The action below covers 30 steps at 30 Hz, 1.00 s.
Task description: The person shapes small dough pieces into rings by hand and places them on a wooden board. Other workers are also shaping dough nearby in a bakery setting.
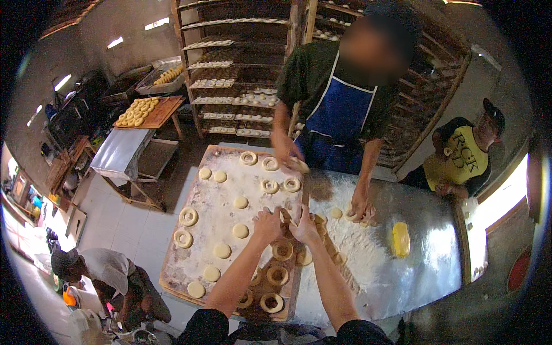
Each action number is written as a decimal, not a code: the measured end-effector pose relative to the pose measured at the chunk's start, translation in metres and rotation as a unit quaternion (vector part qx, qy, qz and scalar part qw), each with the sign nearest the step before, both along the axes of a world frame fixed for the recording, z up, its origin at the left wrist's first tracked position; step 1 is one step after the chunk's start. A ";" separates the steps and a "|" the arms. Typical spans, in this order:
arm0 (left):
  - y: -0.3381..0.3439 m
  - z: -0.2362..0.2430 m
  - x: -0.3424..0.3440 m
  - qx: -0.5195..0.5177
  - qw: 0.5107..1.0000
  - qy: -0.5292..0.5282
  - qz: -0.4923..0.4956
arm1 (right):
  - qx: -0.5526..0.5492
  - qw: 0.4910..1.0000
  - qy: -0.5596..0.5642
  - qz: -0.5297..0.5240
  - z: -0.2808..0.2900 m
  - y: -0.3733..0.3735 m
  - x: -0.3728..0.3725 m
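A person's left hand [267, 225] and right hand [305, 229] meet, fingers bent, at a piece of dough [286, 216] above the right side of a floured wooden board [218, 198]; whether either grips it cannot be told. Dough rings [287, 276] and flat dough discs [240, 231] lie around them, while an aproned co-worker [339, 112] reaches over the adjoining metal table [428, 264], before loaded racks [295, 29].

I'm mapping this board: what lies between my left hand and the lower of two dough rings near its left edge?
The head view shows one dough disc between your left hand and that ring, on floured board.
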State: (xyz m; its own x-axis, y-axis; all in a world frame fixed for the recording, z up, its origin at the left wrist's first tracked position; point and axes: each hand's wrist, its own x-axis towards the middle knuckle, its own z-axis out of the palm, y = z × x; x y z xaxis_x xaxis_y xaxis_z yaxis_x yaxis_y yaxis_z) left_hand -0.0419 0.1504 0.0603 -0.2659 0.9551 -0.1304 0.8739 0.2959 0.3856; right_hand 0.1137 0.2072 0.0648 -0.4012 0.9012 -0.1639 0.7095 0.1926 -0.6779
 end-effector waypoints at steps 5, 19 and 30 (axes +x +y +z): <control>0.004 0.010 0.003 -0.040 0.999 -0.024 -0.009 | 0.058 0.995 -0.080 0.013 0.000 0.002 -0.009; 0.007 0.000 0.001 0.048 0.999 -0.023 0.001 | 0.061 0.959 -0.272 0.042 0.013 -0.051 0.186; -0.088 0.050 0.190 0.119 0.960 -0.250 -0.038 | -0.212 0.940 0.262 0.052 0.026 -0.043 0.245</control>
State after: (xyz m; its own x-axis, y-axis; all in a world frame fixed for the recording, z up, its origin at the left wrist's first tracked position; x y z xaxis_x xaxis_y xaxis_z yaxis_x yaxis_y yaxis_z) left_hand 0.1479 0.0623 0.1102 -0.1553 0.9879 0.0001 0.5770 0.0906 0.8117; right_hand 0.3587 0.1638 0.0906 -0.6088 0.7511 -0.2554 0.2496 -0.1242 -0.9603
